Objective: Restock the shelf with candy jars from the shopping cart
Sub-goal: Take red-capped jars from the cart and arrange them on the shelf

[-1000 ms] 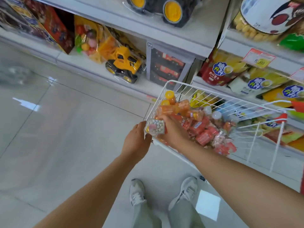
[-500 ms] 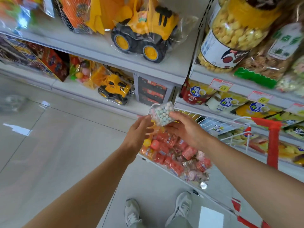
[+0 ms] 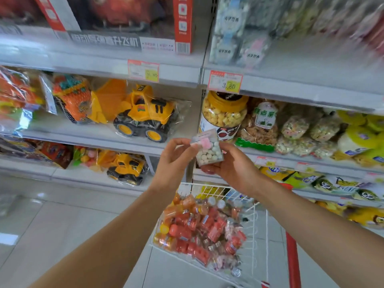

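Both hands (image 3: 174,161), fingers (image 3: 208,170) round candy jar (image 3: 209,151)

A small clear candy jar (image 3: 208,149) of pale round sweets, with a pink label on top, is held up in front of the shelf (image 3: 116,140) by both hands. The right hand (image 3: 234,169) cradles it from below and behind, and the left hand (image 3: 172,163) pinches its upper left edge. Below them the white wire shopping cart (image 3: 209,185) holds a heap of red and orange jars (image 3: 197,229). A wrapped yellow toy truck (image 3: 145,115) stands on the shelf to the left, and a yellow-lidded snack tub (image 3: 223,115) just behind the held jar.
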Demonstrator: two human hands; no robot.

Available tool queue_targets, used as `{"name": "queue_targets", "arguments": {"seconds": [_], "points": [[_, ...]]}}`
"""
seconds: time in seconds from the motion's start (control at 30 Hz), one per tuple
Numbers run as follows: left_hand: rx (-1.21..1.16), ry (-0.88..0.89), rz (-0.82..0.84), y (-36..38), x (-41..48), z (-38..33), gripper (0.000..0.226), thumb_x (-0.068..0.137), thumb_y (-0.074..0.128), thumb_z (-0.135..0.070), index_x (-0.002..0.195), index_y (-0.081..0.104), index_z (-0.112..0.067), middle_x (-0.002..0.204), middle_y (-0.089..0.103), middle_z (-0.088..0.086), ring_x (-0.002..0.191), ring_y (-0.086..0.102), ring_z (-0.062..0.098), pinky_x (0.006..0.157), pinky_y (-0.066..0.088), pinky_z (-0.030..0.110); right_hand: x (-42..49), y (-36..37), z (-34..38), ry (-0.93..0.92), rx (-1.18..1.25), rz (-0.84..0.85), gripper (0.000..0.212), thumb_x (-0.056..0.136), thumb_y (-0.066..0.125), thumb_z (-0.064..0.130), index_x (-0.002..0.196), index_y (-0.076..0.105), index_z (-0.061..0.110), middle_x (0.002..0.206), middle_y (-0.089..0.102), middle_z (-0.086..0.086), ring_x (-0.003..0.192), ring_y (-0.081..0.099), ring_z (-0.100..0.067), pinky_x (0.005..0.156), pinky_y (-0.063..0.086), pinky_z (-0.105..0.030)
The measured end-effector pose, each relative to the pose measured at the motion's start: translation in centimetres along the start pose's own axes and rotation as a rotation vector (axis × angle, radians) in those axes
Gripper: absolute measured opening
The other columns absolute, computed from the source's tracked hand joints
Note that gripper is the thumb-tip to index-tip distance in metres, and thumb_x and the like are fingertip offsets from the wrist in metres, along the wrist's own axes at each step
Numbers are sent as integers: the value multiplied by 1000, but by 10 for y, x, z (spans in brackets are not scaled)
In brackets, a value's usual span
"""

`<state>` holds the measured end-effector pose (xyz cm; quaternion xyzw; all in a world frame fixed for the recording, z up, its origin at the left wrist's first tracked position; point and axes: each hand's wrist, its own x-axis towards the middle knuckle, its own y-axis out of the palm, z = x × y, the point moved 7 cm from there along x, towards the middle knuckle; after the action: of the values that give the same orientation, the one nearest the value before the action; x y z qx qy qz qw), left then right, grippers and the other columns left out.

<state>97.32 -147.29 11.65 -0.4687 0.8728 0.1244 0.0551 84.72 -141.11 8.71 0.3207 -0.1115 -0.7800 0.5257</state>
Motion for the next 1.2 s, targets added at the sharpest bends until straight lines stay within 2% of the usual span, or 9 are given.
{"name": "queue_targets", "arguments": {"seconds": [0.07,0.23,0.4,0.6,0.8,0.87,0.93,1.03,1.2], "points": [[31,-1,-27,13,4,-9,7,92,61,-25,97,61,-21,96,66,-2,89,61,14,90,48,43,-5,-5,22,-83,-22,-7,39,91,57,30,122,57,6,106,69,-12,91,68,-23,85,50,-35],[-2,-84,30,51,11,-12,55,88,54,-59,122,58,-16,113,66,8,96,67,16,70,55,26,-31,-17,64,-420,-505,-166,41,83,74,20,117,51,15,112,59,-4,100,65,-19,87,54,-30],[-134,-169,71,81,11,-15,40,93,52,-46,118,61,-15,114,65,21,97,68,25,70,56,27,-57,-22,81,-646,-784,-201,60,78,80,24,124,42,18,125,50,-1,111,58,-11,92,50,-26],[-218,-197,118,98,13,-24,24,95,50,-11,117,58,-11,109,66,23,90,67,29,75,58,31,-67,-39,98,-611,-716,-129,58,85,69,1,130,43,26,137,44,-7,119,55,-11,98,50,-29],[-175,-86,92,106,10,-49,22,92,55,-5,112,60,-13,98,70,13,85,69,23,85,56,35,-73,-43,119,-437,-581,-106,47,91,45,2,128,51,30,125,60,5,114,59,-10,98,50,-33],[-145,-30,91,107,11,-62,20,91,57,-5,108,63,-14,88,73,7,77,69,18,80,57,33,-74,-43,126,-402,-583,-106,33,95,52,14,125,53,29,119,64,7,112,61,-11,97,50,-30],[-107,8,104,108,11,-73,24,89,60,-6,110,66,-15,89,72,7,79,68,19,81,56,35,-76,-39,132,-418,-592,-95,37,90,65,25,125,52,27,120,64,2,111,61,-14,95,51,-32],[-49,47,138,111,9,-86,32,87,63,-5,117,65,-16,99,70,13,88,68,24,86,55,39,-77,-35,137,-400,-530,-75,48,86,71,16,128,49,26,124,60,-6,113,61,-21,93,54,-36],[-9,128,123,113,10,-111,23,88,65,-14,110,68,-18,91,73,2,88,67,17,87,52,35,-80,-24,147,-390,-609,-62,62,81,73,5,135,47,22,123,60,-5,107,64,-17,91,55,-33]]}}
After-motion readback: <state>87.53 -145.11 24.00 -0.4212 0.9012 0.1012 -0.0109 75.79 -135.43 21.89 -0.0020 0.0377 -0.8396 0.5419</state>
